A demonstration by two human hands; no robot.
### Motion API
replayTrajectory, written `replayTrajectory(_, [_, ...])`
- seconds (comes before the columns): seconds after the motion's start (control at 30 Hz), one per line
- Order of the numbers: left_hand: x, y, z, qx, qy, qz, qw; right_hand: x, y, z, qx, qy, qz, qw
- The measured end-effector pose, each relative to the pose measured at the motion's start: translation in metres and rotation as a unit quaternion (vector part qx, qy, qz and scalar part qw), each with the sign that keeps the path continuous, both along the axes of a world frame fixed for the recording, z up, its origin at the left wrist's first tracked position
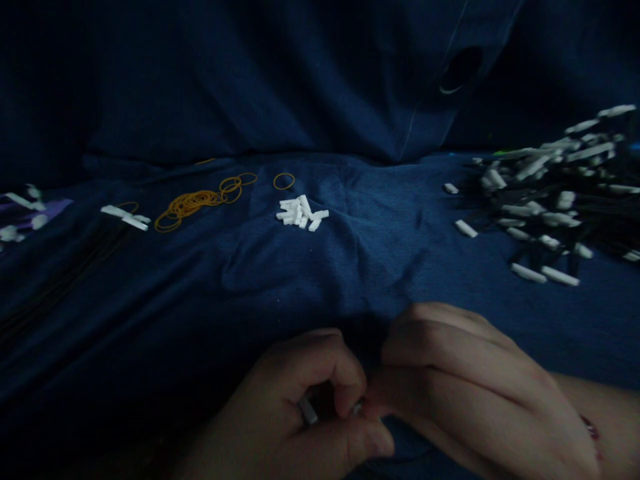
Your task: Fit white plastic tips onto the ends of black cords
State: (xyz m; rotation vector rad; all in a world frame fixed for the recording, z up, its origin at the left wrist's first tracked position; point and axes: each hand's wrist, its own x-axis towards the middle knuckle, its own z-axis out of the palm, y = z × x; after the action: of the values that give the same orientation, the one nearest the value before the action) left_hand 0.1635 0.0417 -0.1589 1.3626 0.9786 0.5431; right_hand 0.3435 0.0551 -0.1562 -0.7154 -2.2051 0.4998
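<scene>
At the bottom centre, my left hand [300,407] is closed, its thumb and index finger pinched on a small pale piece mostly hidden between the fingertips. Another white piece [308,411] shows inside the curl of its fingers. My right hand [465,380] comes in from the right with its fingers bent and pressed together, and its fingertips meet those of my left hand at the small piece. What my right fingers grip is hidden. Beyond both hands, a small pile of white pieces [300,212] lies on the dark blue cloth [250,273].
Orange rubber bands [195,202] lie in a heap left of the pile, with a single band [284,181] apart. Dark strands with white ends [540,213] spread at the right. Further left are white-tipped strands [125,217] and a purple item [57,212] with white pieces.
</scene>
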Motion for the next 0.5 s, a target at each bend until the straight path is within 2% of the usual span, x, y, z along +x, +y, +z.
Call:
replayTrajectory(0.1, [-0.0002, 0.0003, 0.0000, -0.009, -0.005, 0.001, 1.000, 0.0001, 0.0007, -0.0007, -0.020, -0.036, 0.018, 0.999])
replayTrajectory(0.27, [-0.0010, 0.0010, 0.0013, -0.016, -0.021, -0.008, 1.000, -0.0013, 0.0011, -0.0062, -0.014, 0.035, 0.002, 0.999])
replayTrajectory(0.4, [-0.0013, 0.0010, 0.0005, -0.019, -0.016, -0.004, 1.000, -0.0017, 0.0017, -0.0026, -0.017, -0.018, 0.025, 0.999])
replayTrajectory(0.5, [-0.0006, 0.0013, -0.0002, -0.017, -0.017, 0.003, 1.000, -0.0011, 0.0019, 0.0029, -0.012, -0.026, 0.019, 0.999])
